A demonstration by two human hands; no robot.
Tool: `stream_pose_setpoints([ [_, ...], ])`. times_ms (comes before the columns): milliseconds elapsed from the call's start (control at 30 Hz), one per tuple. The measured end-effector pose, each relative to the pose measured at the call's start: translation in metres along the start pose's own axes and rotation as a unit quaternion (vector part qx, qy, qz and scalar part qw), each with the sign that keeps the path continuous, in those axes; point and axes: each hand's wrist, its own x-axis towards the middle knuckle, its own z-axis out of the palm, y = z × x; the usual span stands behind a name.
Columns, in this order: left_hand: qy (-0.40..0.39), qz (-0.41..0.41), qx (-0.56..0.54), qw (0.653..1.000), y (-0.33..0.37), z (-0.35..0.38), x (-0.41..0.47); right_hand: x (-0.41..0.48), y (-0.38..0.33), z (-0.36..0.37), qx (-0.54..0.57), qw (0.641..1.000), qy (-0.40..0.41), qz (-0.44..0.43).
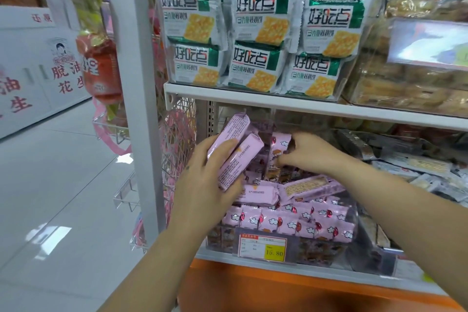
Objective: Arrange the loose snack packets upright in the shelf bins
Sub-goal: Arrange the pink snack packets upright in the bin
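Observation:
My left hand [202, 185] grips two pink snack packets [235, 149], held slanted with their printed backs facing me, above the left side of a clear plastic bin [349, 248] on the lower shelf. My right hand [311, 152] reaches into the back of the same bin and pinches an upright pink packet [277, 149] with its fingertips. Two loose pink packets [255, 195] [309, 187] lie flat on top of the pile. Along the bin's front stands a row of upright pink packets [291, 223] with cloud prints.
A price tag reading 15.80 [263, 247] hangs on the bin front. Green-and-white cracker packs [255, 33] fill the shelf above, behind the white shelf edge [316, 106]. Grey-wrapped packets [417, 167] sit in the bin to the right. A white upright post [139, 99] borders the left; an aisle floor lies beyond.

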Motion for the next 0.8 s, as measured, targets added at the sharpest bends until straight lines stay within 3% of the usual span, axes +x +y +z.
stream_pose_setpoints([
  [333,0.002,-0.008,-0.009,1.0,-0.002,0.001,-0.001,0.028,0.003,0.019,-0.077,0.993,-0.09,-0.009],
  [600,-0.001,-0.007,-0.007,1.0,-0.001,0.0,-0.001,0.011,0.023,-0.005,-0.049,0.995,-0.058,-0.061],
  [700,0.001,-0.008,-0.003,1.0,0.0,0.0,-0.002,-0.015,0.03,-0.024,-0.017,0.986,-0.14,-0.093],
  [800,0.004,-0.006,0.002,1.0,0.0,0.001,-0.002,-0.033,0.033,-0.03,-0.125,0.966,-0.206,-0.091],
])
